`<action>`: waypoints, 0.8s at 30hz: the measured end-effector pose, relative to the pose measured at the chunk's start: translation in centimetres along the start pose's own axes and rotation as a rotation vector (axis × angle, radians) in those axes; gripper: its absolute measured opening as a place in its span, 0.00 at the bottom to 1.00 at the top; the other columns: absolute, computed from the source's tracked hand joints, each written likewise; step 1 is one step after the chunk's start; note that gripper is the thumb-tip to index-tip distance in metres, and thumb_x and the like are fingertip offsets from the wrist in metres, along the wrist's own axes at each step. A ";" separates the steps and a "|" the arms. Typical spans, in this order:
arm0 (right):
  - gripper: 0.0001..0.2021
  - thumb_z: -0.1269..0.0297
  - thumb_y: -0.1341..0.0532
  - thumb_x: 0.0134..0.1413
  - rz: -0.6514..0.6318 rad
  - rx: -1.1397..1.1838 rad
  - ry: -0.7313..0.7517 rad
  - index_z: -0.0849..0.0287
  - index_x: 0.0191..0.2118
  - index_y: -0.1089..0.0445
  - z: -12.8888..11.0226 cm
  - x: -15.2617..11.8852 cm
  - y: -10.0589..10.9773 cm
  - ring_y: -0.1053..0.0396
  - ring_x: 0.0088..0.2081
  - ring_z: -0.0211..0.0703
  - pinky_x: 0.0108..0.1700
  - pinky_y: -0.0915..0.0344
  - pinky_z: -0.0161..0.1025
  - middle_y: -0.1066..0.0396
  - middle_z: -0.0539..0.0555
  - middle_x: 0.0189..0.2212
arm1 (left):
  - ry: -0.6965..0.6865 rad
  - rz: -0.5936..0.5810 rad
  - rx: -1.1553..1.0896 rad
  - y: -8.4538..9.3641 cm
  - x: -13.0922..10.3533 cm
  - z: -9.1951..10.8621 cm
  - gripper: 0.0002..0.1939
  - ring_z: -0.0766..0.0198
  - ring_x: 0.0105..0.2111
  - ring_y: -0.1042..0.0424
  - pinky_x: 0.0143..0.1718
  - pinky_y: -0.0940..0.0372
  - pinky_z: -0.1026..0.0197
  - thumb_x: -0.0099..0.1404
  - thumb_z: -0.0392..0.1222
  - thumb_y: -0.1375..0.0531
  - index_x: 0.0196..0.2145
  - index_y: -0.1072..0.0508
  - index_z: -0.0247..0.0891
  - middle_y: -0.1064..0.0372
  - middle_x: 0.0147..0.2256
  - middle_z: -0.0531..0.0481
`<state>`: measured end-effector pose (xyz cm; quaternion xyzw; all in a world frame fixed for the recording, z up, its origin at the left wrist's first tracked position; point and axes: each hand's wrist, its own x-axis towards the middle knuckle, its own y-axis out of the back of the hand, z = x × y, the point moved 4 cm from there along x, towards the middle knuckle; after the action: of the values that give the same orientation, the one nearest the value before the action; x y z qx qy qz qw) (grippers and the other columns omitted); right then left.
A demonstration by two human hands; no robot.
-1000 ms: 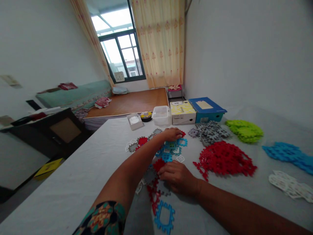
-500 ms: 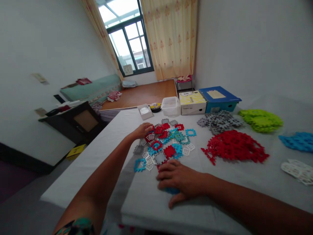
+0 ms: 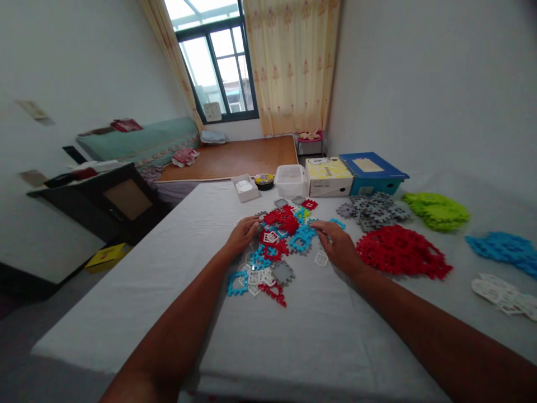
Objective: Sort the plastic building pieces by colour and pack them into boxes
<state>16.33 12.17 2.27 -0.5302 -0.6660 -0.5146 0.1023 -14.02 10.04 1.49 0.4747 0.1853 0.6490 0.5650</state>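
A mixed heap of toothed plastic building pieces lies on the white-covered table [image 3: 168,252]. It holds red pieces [image 3: 279,217], blue pieces [image 3: 300,239], a grey square piece [image 3: 283,272] and white lattice pieces [image 3: 255,277]. My left hand [image 3: 242,235] rests against the heap's left side, its fingers stretched toward the red pieces. On the opposite side my right hand [image 3: 339,245] touches the blue pieces with its fingertips, fingers extended and slightly bent. Neither hand visibly grips a piece. A red triangular piece [image 3: 274,292] lies at the heap's near edge.
Sorted piles stand to the right: grey [image 3: 377,210], red [image 3: 400,252], lime green [image 3: 436,211], blue [image 3: 503,249] and white [image 3: 501,294]. Along the back are a small white box [image 3: 246,190], a round tin [image 3: 264,181], a clear tub [image 3: 290,182], a yellow-white box [image 3: 329,176] and a blue box [image 3: 373,170].
My right hand has moved from the heap's near edge to its right side. Pieces there have shifted, baring a lime green one and the red triangle. My left hand stays at the left side.
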 end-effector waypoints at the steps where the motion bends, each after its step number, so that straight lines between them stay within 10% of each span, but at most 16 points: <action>1: 0.14 0.66 0.48 0.64 0.012 -0.015 -0.041 0.54 0.50 0.29 0.5 0.0 0.4 0.31 0.48 0.48 0.52 0.35 0.48 0.26 0.56 0.46 | 0.010 0.026 0.010 0.2 -0.4 -0.2 0.22 0.56 0.54 0.31 0.58 0.38 0.50 0.71 0.52 0.53 0.47 0.24 0.40 0.28 0.51 0.44; 11: 0.17 0.61 0.36 0.58 -0.414 -0.296 0.117 0.55 0.52 0.29 -1.7 -1.5 -3.0 0.35 0.52 0.54 0.50 0.39 0.51 0.29 0.59 0.53 | -0.127 0.092 0.094 0.8 -1.0 0.8 0.16 0.56 0.50 0.29 0.57 0.37 0.48 0.70 0.47 0.48 0.42 0.22 0.40 0.24 0.45 0.45; 19: 0.11 0.64 0.43 0.65 -0.295 -0.318 0.117 0.55 0.49 0.28 -1.8 -0.4 -1.2 0.32 0.47 0.47 0.48 0.40 0.44 0.25 0.57 0.45 | -0.184 0.036 0.152 0.4 -0.9 1.1 0.16 0.55 0.49 0.28 0.57 0.37 0.47 0.69 0.49 0.48 0.41 0.22 0.42 0.23 0.44 0.46; 24: 0.10 0.63 0.44 0.65 -0.160 -0.215 -0.048 0.56 0.46 0.26 0.0 1.8 4.2 0.29 0.43 0.42 0.46 0.35 0.39 0.25 0.55 0.41 | -0.147 0.043 0.158 0.7 -0.8 0.4 0.19 0.54 0.48 0.27 0.56 0.35 0.47 0.69 0.53 0.49 0.42 0.22 0.45 0.23 0.44 0.48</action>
<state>18.96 12.88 5.95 -0.4957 -0.6494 -0.5766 -0.0123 -14.21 9.00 1.91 0.5678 0.1837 0.6079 0.5238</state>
